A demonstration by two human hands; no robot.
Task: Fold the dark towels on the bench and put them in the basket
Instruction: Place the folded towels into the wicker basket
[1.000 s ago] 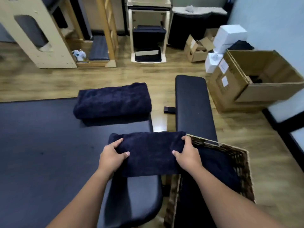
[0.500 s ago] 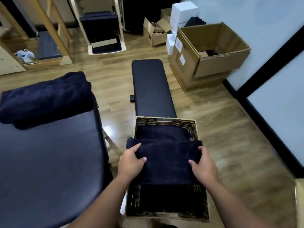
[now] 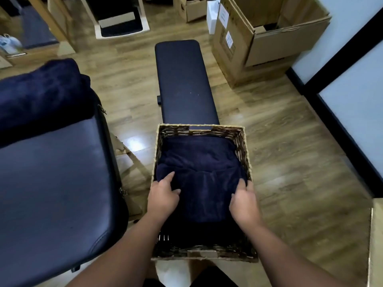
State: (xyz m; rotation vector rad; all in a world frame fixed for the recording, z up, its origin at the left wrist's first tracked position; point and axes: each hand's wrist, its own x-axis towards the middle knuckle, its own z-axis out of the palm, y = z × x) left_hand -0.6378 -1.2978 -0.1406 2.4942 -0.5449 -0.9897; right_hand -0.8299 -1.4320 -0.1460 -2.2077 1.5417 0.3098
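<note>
Head view: your left hand (image 3: 164, 195) and right hand (image 3: 244, 201) now grip the folded towel (image 3: 204, 183) lowered into the basket (image 3: 242, 141); another towel (image 3: 43, 92) waits on the bench (image 3: 51, 183).

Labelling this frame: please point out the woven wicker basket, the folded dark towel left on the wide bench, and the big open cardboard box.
woven wicker basket (image 3: 241, 141): head view, right wall.
folded dark towel (image 3: 41, 94): head view, top surface.
open cardboard box (image 3: 267, 46): head view, front side.

Two hands (image 3: 163, 196) (image 3: 244, 204), one wicker basket (image 3: 242, 146), one padded table (image 3: 51, 183), one narrow bench (image 3: 184, 79), one folded navy towel (image 3: 41, 92) on the table, two open cardboard boxes (image 3: 267, 44) (image 3: 190, 9)
</note>
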